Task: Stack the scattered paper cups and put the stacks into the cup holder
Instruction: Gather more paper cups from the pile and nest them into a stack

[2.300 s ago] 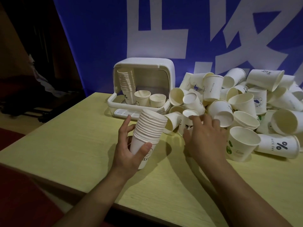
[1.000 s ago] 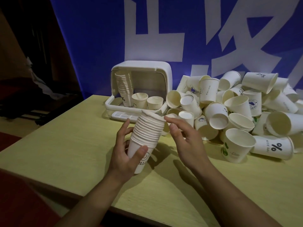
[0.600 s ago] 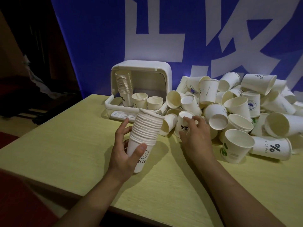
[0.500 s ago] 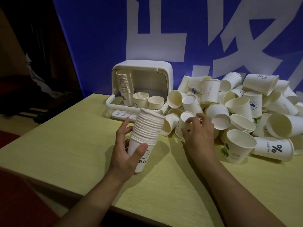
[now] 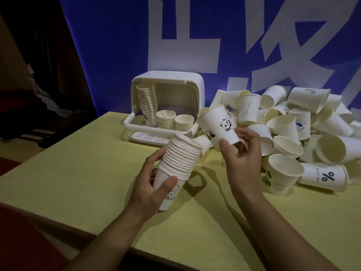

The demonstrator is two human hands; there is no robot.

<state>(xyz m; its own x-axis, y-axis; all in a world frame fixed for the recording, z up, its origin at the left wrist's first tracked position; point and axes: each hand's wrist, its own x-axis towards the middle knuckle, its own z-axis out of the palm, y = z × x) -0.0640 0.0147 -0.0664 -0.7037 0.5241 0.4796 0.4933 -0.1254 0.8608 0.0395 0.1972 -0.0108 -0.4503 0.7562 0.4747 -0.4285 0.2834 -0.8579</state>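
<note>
Having lifted off the desk (image 5: 82,173) since half a second ago, the right hand (image 5: 241,159) pinches a panda cup (image 5: 218,124) just beside the stack (image 5: 180,159) gripped in the left hand (image 5: 150,184), ready for nesting

A blue banner (image 5: 117,45) with large white characters hung behind the pale wooden table (image 5: 78,173); left of it lay darkness.

Left hand (image 5: 150,184) gripping (thumb in front), right hand (image 5: 241,153) raised, fingers (image 5: 224,147) pinching
</note>
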